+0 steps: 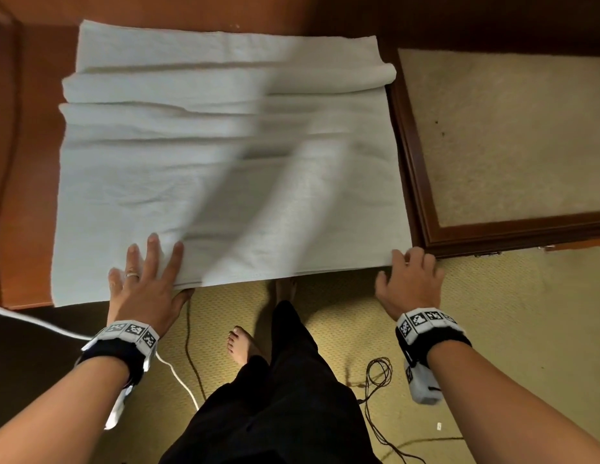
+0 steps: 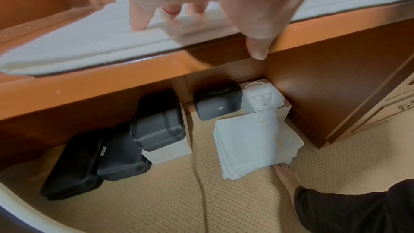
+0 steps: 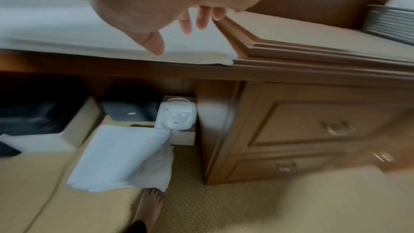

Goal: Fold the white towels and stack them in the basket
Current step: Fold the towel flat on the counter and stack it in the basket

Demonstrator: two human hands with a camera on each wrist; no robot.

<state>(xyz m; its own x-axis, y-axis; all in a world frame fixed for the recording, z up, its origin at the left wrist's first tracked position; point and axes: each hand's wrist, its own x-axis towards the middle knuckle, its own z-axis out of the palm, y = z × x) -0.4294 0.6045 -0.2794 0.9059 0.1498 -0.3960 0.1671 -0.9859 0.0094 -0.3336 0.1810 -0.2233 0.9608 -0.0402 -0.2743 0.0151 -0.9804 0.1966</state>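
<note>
Your left hand [image 1: 148, 283] lay nearest, fingers spread flat on the near edge of the white towel [image 1: 225, 155], thumb hooked below the edge of the wooden desk [image 1: 27, 195]; nothing was pinched. Your right hand [image 1: 409, 279] sat at the towel's near right corner with fingers loosely curved over it, and whether it actually gripped the cloth could not be told, the right wrist view being blurred. That towel was spread across the desk with ridges bunched along its far half. Those ridges were the likeliest trouble: folding over them would probably trap creases and leave a lumpy, uneven bundle. With only flat pressure from your left hand, the near edge could also slide off toward the carpet [image 1: 493, 329] if the right corner were pulled alone. Under the desk, a folded white towel [image 2: 253, 143] rested on the floor; a ribbed container [image 3: 389, 22], possibly the basket, stood at the far right.
</note>
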